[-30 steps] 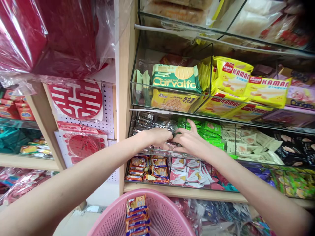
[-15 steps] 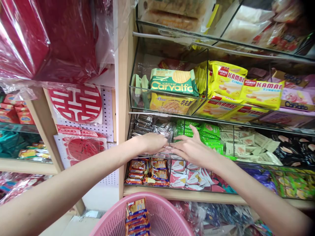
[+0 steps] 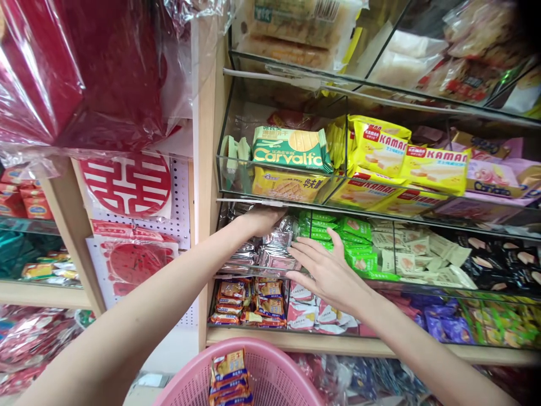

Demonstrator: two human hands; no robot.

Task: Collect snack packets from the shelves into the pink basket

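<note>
My left hand (image 3: 267,220) reaches into a shelf compartment of silver-wrapped snack packets (image 3: 276,255), close under the shelf above. Its fingertips are lost in the shadow at the back, so I cannot see whether they grip anything. At the front of the same compartment my right hand (image 3: 325,268) is open, fingers spread and pointing left beside the silver packets. Green snack packets (image 3: 359,245) lie just beyond its thumb. A pink plastic basket (image 3: 186,375) stands below, with a stack of orange-and-blue biscuit packets (image 3: 230,375) in it.
Orange biscuit packets (image 3: 269,299) and white-and-pink packets (image 3: 302,310) fill the row below. A clear shelf front (image 3: 291,180) with a Carvalfo pack (image 3: 291,149) is above my hands. A wooden upright (image 3: 207,169) stands left. Red wrapped goods (image 3: 114,67) hang upper left.
My left hand has moved up and deeper into the silver packets' compartment, away from my right hand. My right hand has shifted slightly down and left in view. The view has shifted slightly.
</note>
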